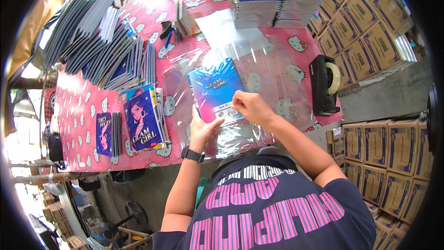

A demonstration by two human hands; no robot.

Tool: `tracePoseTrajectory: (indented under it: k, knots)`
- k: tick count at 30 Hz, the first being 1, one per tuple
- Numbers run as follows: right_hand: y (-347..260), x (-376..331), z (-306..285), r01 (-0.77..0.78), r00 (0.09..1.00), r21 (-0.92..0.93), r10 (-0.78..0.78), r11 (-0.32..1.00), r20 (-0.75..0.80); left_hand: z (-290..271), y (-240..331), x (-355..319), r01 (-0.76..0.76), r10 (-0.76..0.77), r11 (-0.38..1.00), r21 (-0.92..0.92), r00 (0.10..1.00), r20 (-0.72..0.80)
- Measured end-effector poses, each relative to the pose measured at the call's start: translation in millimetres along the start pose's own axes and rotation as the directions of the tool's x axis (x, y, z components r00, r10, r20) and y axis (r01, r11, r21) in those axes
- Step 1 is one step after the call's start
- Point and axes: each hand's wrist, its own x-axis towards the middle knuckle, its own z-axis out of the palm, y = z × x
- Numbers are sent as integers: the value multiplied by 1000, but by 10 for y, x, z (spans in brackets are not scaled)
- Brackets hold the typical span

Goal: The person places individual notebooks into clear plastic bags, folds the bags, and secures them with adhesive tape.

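Note:
A spiral notebook [217,85] with a blue and pink cover lies at the middle of the table, slightly turned. Clear plastic film [277,81] spreads glossy around and over it. My left hand [202,129] grips the notebook's lower left corner, thumb lying along its bottom edge and the other fingers at its side. At the lower right corner, my right hand [253,107] is closed in a pinch. What sits between those fingertips is too small to make out.
A black tape dispenser [323,85] stands at the right edge. Tall notebook stacks [256,0] rise at the back; leaning notebooks [125,60] and purple-covered piles [142,119] fill the left. Cardboard boxes [360,32] are stacked beyond the table's right side.

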Motion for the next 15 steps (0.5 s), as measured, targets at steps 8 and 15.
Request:
tracePoseTrajectory:
  k: [8, 15]
  knots:
    - [1102, -1676, -1776, -525, 549, -38, 304, 850, -779, 22, 3, -13, -16, 16, 1000, -4, 1000, 17]
    - [1192, -1560, -1954, -588, 541, 160, 532, 793, -652, 47, -104, 45, -32, 36, 995, -95, 998, 46]
